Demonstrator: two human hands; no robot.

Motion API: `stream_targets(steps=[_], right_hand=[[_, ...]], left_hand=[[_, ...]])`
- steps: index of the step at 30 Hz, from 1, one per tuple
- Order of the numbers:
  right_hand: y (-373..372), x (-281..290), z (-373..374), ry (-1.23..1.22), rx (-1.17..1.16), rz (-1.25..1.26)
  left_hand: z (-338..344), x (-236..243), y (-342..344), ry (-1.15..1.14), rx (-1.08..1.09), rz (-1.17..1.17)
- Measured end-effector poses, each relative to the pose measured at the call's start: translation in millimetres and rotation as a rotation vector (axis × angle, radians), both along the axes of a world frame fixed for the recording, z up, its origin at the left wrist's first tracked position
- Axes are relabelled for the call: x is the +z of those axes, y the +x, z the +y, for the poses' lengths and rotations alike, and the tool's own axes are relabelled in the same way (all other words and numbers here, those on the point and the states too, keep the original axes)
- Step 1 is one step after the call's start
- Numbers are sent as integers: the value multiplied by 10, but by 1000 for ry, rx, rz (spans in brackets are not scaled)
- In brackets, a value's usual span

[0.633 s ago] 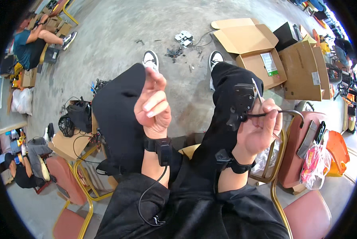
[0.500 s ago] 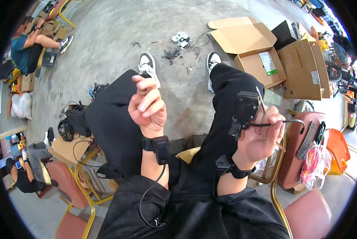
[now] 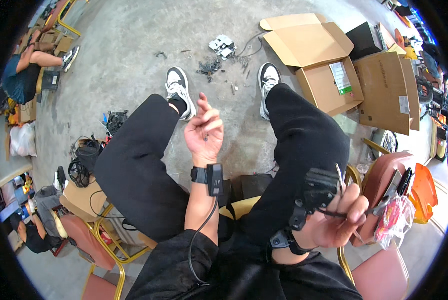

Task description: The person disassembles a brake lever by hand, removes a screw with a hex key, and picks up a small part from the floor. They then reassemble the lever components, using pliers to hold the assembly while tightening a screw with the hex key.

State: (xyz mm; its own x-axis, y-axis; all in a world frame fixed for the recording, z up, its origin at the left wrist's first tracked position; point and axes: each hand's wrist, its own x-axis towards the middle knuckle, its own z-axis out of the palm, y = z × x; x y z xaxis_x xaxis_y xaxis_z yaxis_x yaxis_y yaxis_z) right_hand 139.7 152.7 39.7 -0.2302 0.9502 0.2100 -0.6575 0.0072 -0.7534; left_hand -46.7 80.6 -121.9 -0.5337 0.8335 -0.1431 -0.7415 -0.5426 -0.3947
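Observation:
I sit with both legs in black trousers stretched over the concrete floor. My left hand (image 3: pixel 204 132) is raised between my knees, palm toward me and fingers half curled around a small dark piece (image 3: pixel 205 136). Down at my right thigh, my right hand (image 3: pixel 334 222) grips a black ribbed part (image 3: pixel 311 192) together with a thin metal tool (image 3: pixel 340 176) that sticks up past the fingers. Both wrists wear black bands, and a cable runs down from the left one.
Open cardboard boxes (image 3: pixel 329 60) stand at the far right. Loose metal bits (image 3: pixel 219 62) lie on the floor beyond my shoes. Cables (image 3: pixel 86 160) pile up on the left. Red chairs (image 3: pixel 384 180) stand close on the right. Another person (image 3: pixel 29 70) sits far left.
My right hand has dropped lower toward the thigh with the black part and tool. My left hand has turned palm-up and its fingers have loosened.

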Motion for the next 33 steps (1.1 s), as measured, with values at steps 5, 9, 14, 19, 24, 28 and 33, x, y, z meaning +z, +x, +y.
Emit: stream_targets(steps=[5,9,14,19,24,28,33], right_hand=[[-60,-33,-15,-62,-50,105],[28,-34,16,-102,22,100],[80,-70,16,-165,61,17],[-76,-207,233,-137,202,-59],[132,-402,409,-137,371,-117],[250,-395,490,-258,473,-183],[275,-494,639,-291,514,-148]], left_hand=[[258,-410,0,-519,119,-76],[448,-1004,-344,-417,-22,-57],[799,-1623,-1027,-675,-318,295],[1114,-2064,-1657,-1105,-707,886],[1555,-2342,-1575,-1743,-690,2042],[1805,-2356,-1456,-1853,-721,2159],[1918,-2511,-1403,-1938,-722,2174]])
